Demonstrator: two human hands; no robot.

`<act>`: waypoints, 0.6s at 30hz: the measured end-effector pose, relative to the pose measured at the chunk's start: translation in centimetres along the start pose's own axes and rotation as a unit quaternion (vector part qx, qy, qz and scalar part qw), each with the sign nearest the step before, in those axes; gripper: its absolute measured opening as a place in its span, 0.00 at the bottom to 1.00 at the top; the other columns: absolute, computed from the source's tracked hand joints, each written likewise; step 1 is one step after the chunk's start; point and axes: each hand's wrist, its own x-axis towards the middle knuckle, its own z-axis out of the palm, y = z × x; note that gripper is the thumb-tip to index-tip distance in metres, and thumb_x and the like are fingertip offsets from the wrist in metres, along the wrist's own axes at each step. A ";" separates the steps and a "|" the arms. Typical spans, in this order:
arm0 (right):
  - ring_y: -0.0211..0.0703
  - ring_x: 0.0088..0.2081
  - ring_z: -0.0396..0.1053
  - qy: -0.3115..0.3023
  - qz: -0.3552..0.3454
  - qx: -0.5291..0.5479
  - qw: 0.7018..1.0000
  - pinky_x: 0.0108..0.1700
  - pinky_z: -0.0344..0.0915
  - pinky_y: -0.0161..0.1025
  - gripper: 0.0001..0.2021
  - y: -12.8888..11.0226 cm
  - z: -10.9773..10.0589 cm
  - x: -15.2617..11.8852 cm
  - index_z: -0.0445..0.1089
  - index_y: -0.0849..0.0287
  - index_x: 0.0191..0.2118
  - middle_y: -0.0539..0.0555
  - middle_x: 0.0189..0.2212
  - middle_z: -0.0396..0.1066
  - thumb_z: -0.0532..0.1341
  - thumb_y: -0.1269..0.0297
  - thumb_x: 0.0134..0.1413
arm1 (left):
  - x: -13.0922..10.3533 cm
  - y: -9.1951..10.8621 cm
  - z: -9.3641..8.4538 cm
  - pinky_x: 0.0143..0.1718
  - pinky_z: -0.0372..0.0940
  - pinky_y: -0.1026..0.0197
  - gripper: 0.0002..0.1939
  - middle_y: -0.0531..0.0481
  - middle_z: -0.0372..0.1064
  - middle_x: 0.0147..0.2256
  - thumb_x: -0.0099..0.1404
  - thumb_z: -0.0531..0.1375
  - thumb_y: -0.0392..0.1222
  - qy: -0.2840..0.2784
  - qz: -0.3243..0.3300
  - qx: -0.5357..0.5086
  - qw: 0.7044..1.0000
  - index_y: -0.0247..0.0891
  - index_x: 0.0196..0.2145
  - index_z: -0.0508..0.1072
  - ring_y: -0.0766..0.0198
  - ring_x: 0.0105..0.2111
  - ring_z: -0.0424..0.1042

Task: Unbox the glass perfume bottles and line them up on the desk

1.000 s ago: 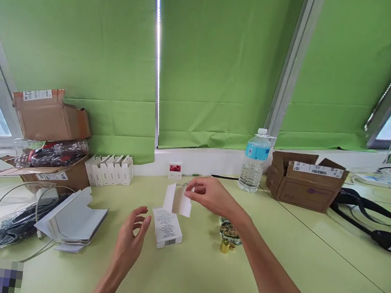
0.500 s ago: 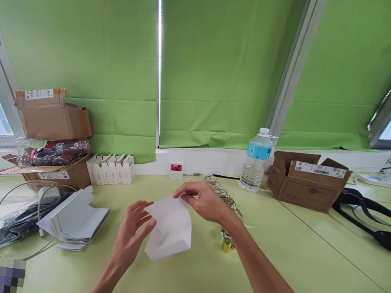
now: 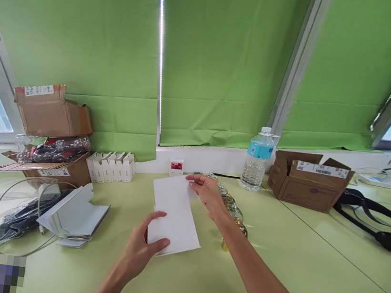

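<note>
A folded white sheet of paper [image 3: 175, 216] is held low over the green tabletop, its broad face towards me. My right hand [image 3: 206, 196] pinches its upper right corner between thumb and fingers. At the lower left edge, my left hand [image 3: 142, 245] grips the sheet with thumb and index finger apart on its face; the other fingers are mostly hidden. Behind my right wrist lies a strip of shiny gold and silver items in clear wrap [image 3: 234, 209], partly covered by the forearm. A small white box with a red picture [image 3: 176, 167] stands beyond the sheet.
Folded white sheets [image 3: 77, 220] lie at left beside a cable and a bagged black item [image 3: 23, 217]. Several small white boxes [image 3: 111, 167] stand behind them. Cardboard boxes [image 3: 51, 115] are stacked far left. A water bottle [image 3: 256, 166] and an open carton [image 3: 307, 185] stand at right.
The sheet has turned and opened out into a longer rectangle. My left hand has moved slightly right and down, onto its edge; my right hand has shifted a little right and away.
</note>
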 end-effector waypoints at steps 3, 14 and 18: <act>0.38 0.30 0.68 -0.018 0.006 -0.015 1.000 0.30 0.61 0.33 0.13 0.1 0.0 -0.2 0.75 0.59 0.39 0.52 0.33 0.74 0.62 0.63 0.44 | 0.4 0.0 -0.3 0.36 0.66 0.61 0.34 0.47 0.70 0.45 0.51 0.66 0.45 0.049 0.002 -0.027 0.998 0.43 0.56 0.62 0.58 0.37 0.72; 0.45 0.31 0.75 -0.255 0.156 -0.036 0.954 0.35 0.73 0.42 0.18 2.5 3.9 -2.7 0.70 0.64 0.47 0.59 0.37 0.73 0.64 0.67 0.47 | 1.3 -0.6 -1.8 0.43 0.66 0.57 0.40 0.44 0.66 0.49 0.51 0.66 0.43 0.339 0.045 0.014 0.940 0.43 0.60 0.56 0.55 0.44 0.69; 0.47 0.35 0.76 -0.185 0.161 0.015 0.969 0.41 0.72 0.42 0.17 3.4 3.8 -1.9 0.71 0.66 0.43 0.59 0.35 0.75 0.64 0.75 0.42 | 1.4 -0.6 -2.2 0.39 0.68 0.55 0.42 0.48 0.69 0.37 0.51 0.67 0.45 0.256 0.019 -0.073 0.964 0.43 0.61 0.54 0.58 0.36 0.71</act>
